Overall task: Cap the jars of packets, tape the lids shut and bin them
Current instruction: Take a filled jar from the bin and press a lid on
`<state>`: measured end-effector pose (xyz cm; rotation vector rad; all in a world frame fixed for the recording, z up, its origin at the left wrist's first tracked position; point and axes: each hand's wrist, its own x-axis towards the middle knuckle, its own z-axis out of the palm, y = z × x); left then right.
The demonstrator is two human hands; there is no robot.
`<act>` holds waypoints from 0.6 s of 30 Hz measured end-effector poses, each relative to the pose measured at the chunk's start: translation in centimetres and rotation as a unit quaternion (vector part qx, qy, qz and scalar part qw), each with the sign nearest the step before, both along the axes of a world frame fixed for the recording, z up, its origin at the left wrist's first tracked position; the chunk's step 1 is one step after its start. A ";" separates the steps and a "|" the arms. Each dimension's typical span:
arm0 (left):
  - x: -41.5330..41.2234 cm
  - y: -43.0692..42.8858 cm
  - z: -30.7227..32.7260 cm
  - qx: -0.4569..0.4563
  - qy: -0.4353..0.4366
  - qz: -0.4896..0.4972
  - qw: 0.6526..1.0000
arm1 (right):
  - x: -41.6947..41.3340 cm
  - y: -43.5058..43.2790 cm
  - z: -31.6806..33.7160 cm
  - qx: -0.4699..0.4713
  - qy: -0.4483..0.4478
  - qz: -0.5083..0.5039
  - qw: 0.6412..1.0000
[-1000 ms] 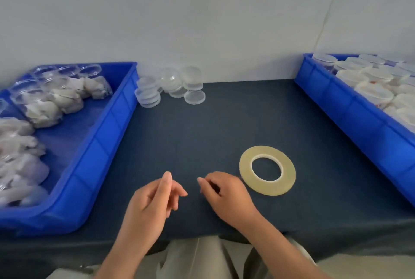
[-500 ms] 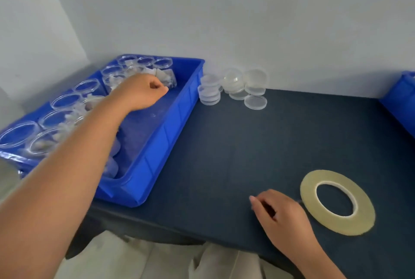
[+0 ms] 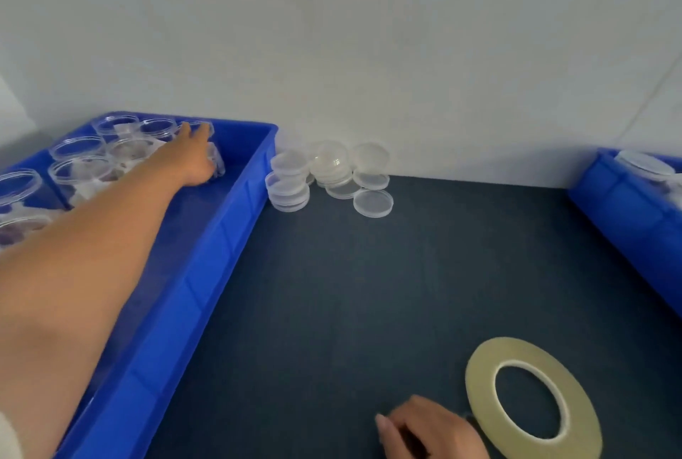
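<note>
My left hand (image 3: 188, 161) reaches deep into the blue bin (image 3: 206, 263) on the left and grips a clear open jar (image 3: 217, 163) at its far right end. Other open jars (image 3: 77, 148) with white packets stand beside it in the bin. A pile of clear lids (image 3: 332, 170) lies against the wall, just right of that bin. My right hand (image 3: 424, 429) rests on the dark table near the front edge with its fingers loosely curled and nothing visible in them. The tape roll (image 3: 479, 384) lies flat just to its right.
A second blue bin (image 3: 627, 207) stands at the right edge and holds capped jars (image 3: 644, 165). The dark table top (image 3: 369, 292) stretches between the two bins. A white wall closes off the back.
My left hand went from the table front into the left bin and has now closed round the jar at its far end. My right hand stayed by the tape roll. My view turned left.
</note>
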<state>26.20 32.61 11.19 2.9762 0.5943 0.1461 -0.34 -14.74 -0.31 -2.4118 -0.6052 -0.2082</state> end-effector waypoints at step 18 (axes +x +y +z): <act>-7.3 -5.6 5.8 0.088 -0.299 -0.074 0.947 | 0.1 -1.4 -0.9 0.082 0.047 -0.019 0.995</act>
